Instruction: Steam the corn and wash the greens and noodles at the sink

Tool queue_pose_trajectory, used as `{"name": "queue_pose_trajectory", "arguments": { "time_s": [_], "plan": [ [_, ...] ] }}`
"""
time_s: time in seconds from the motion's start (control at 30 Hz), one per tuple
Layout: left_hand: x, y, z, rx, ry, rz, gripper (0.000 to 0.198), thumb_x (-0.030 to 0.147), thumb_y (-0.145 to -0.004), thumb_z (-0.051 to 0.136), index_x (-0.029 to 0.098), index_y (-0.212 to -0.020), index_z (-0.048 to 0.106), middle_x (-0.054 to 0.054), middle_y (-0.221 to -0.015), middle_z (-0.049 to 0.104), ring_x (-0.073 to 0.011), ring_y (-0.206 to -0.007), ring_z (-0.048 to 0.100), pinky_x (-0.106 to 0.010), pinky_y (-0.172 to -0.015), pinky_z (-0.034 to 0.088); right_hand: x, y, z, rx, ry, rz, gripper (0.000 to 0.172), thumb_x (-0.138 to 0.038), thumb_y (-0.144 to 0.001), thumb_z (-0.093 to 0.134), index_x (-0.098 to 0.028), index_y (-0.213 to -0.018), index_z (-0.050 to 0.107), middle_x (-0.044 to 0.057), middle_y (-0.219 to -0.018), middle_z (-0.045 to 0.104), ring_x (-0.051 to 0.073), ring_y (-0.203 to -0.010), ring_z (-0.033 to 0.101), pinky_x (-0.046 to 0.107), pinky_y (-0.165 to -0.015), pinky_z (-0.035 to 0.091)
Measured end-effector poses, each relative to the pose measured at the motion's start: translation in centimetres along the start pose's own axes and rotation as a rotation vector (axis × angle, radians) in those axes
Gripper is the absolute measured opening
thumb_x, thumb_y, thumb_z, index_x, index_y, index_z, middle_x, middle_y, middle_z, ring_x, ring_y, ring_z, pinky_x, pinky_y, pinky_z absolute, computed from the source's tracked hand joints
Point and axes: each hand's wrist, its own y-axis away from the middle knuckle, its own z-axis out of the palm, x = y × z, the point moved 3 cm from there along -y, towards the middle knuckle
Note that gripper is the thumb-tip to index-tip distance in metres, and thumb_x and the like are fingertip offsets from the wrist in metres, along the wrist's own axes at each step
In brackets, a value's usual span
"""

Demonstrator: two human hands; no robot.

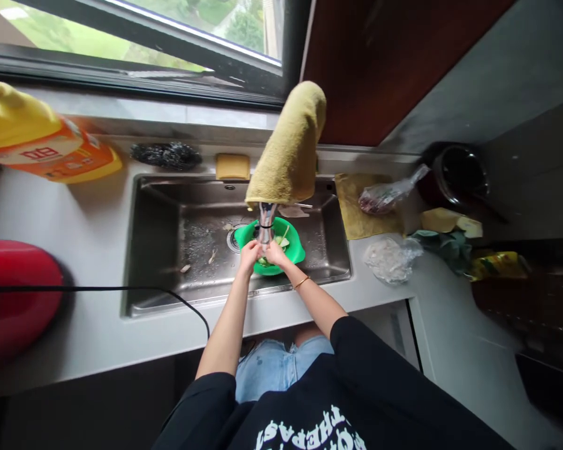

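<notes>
A green plastic basket with handles stands in the metal sink and holds pale green vegetable pieces. Over it, below the tip of the chrome faucet, my left hand and my right hand are close together. The fingers of both look bent inward and closed. Whatever they hold is too small and partly hidden to make out. A yellow cloth hangs over the upper part of the faucet.
Small scraps lie on the sink floor left of the basket. A yellow sponge sits on the back rim. Left are an orange detergent bottle and a red appliance with a black cord. Right, plastic bags and a dark pot crowd the counter.
</notes>
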Motion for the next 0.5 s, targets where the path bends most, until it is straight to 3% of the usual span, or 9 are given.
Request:
{"name": "queue_pose_trajectory", "arguments": {
  "time_s": [0.07,0.17,0.23,0.33,0.5],
  "plan": [
    [0.1,0.5,-0.5,0.037,-0.39,0.207,0.021,0.021,-0.073,0.06,0.016,-0.092,0.07,-0.011,-0.095,0.072,-0.0313,-0.109,0.062,-0.044,-0.097,0.046,1.0,1.3,-2.6,0.021,0.131,0.084,0.035,-0.011,-0.076,0.059,-0.011,-0.111,0.062,0.017,-0.123,0.061,0.032,-0.129,0.046,0.051,-0.11,0.032],
    [-0.9,1.1,-0.6,-0.046,-0.977,0.441,0.042,0.019,-0.077,0.056,0.019,-0.118,0.067,-0.015,-0.141,0.054,-0.0339,-0.143,0.031,-0.057,-0.116,0.017,2.4,3.2,-6.5,-0.048,0.407,0.166,0.049,-0.009,-0.076,0.057,-0.012,-0.125,0.058,0.019,-0.146,0.046,0.034,-0.139,0.034,0.051,-0.114,0.026],
    [-2.5,1.3,-1.1,-0.136,-1.24,0.425,0.044,0.021,-0.081,0.052,0.02,-0.123,0.065,-0.014,-0.151,0.043,-0.0312,-0.148,0.021,-0.061,-0.117,0.006,3.4,4.4,-8.9,-0.083,0.525,0.176,0.051,-0.011,-0.08,0.053,-0.014,-0.131,0.056,0.017,-0.146,0.047,0.031,-0.137,0.039,0.047,-0.113,0.031],
    [-4.3,1.1,-3.4,-0.136,-1.499,0.307,0.043,0.025,-0.085,0.048,0.02,-0.124,0.064,-0.014,-0.156,0.035,-0.0289,-0.151,0.013,-0.062,-0.115,0.006,4.7,6.0,-12.7,0.02,0.497,0.121,0.048,-0.011,-0.082,0.049,-0.013,-0.128,0.058,0.015,-0.136,0.057,0.025,-0.13,0.048,0.04,-0.112,0.034],
    [-5.8,0.3,-11.3,-0.12,-1.698,0.152,0.04,0.026,-0.086,0.05,0.02,-0.122,0.065,-0.014,-0.158,0.032,-0.0302,-0.151,0.01,-0.057,-0.114,0.017,6.1,10.8,-20.5,0.373,0.295,-0.001,0.035,-0.016,-0.082,0.047,-0.015,-0.112,0.064,0.012,-0.12,0.067,0.021,-0.114,0.06,0.037,-0.105,0.042]
  ]
}}
